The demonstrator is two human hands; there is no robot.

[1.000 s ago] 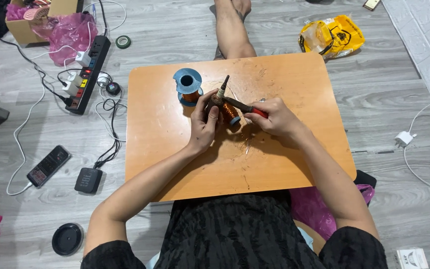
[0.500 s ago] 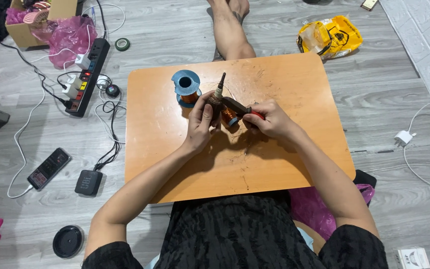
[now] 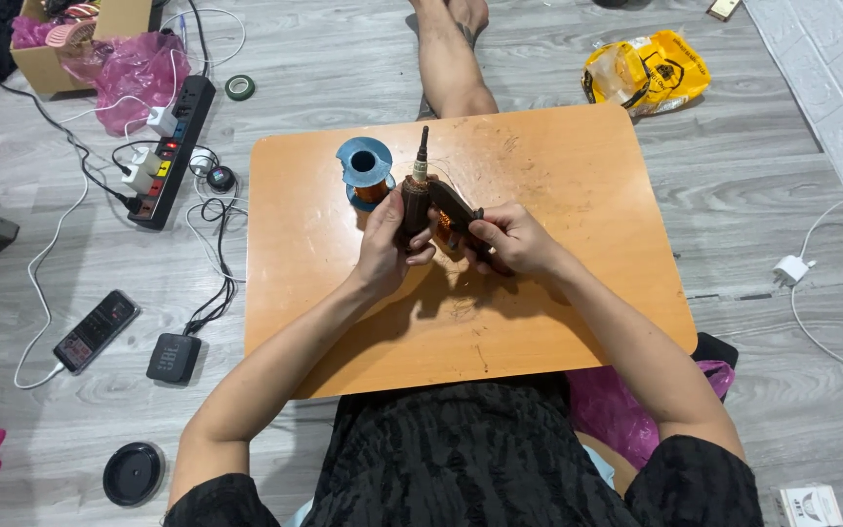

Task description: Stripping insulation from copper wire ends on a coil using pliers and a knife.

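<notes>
Overhead, seen from the head camera looking down, the scene reads as follows.

Left hand: the left hand (image 3: 387, 249) is closed around a dark motor armature (image 3: 414, 207), thumb and fingers wrapped about its body.

Armature: it stands nearly upright above the middle of the table, its thin metal shaft pointing away from the person; copper-coloured winding shows at its right side, between the two hands.

Right hand: the right hand (image 3: 517, 241) is closed on a dark tool (image 3: 459, 211) whose tip lies against the armature's winding; what kind of tool it is cannot be told.

Hands together: both meet over the table's centre, fingertips almost touching around the armature.

Table: a low orange wooden table (image 3: 578, 176) with rounded corners, standing on a grey plank floor (image 3: 763, 195).

Spool: a blue spool of copper wire (image 3: 364, 171) stands on the table just beyond the left hand, near the armature's shaft but apart from it.

Floor, left: a black power strip (image 3: 173, 146) with plugs and tangled cables, a roll of green tape (image 3: 239, 87), a phone (image 3: 96, 330), a small black box (image 3: 173, 357) and a round black lid (image 3: 133, 473).

Floor, far: a yellow plastic bag (image 3: 648, 70) beyond the table's right corner, a pink bag (image 3: 139, 73) beside a cardboard box (image 3: 100, 24) at top left.

Floor, right: a white charger (image 3: 792, 268) with its cable.
</notes>
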